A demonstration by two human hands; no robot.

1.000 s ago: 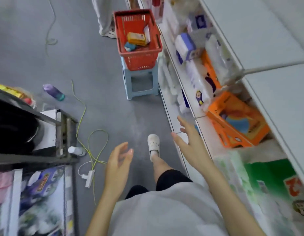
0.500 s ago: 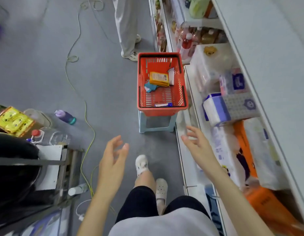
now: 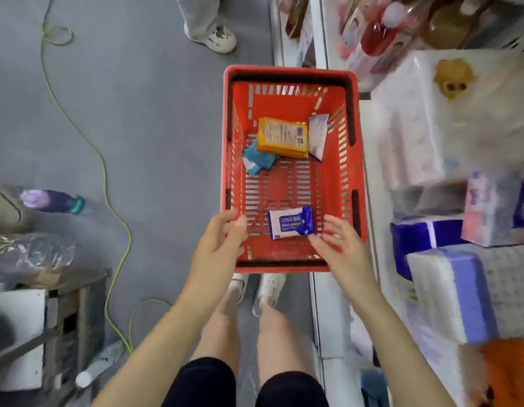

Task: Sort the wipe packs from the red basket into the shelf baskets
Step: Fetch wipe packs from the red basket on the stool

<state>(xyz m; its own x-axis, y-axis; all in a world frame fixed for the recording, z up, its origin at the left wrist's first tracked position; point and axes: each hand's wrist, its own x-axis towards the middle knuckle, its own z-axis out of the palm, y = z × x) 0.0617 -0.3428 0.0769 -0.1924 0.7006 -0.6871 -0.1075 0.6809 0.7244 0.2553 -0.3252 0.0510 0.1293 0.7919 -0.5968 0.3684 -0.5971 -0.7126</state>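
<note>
The red basket (image 3: 350, 171) stands right in front of me beside the shelves. Inside it lie a blue-and-white wipe pack (image 3: 290, 222) near the front, an orange pack (image 3: 282, 137) at the back, a teal pack (image 3: 256, 160) to its left and a white pack (image 3: 317, 136) leaning on the right wall. My left hand (image 3: 218, 239) hovers over the basket's front left corner with relaxed fingers and holds nothing. My right hand (image 3: 340, 248) reaches in from the front right, fingertips just beside the blue-and-white pack, not gripping it.
Shelves (image 3: 322, 304) on the right hold tissue packs (image 3: 448, 292) and bottles (image 3: 375, 33). Another person's foot (image 3: 218, 38) is beyond the basket. A yellow cable (image 3: 114, 183) runs over the grey floor; a purple bottle (image 3: 51, 198) and a rack stand at the left.
I have walked up to the red basket, which now fills the middle of the view. Both hands moved forward over its front edge, the right one reaching the blue-and-white pack.
</note>
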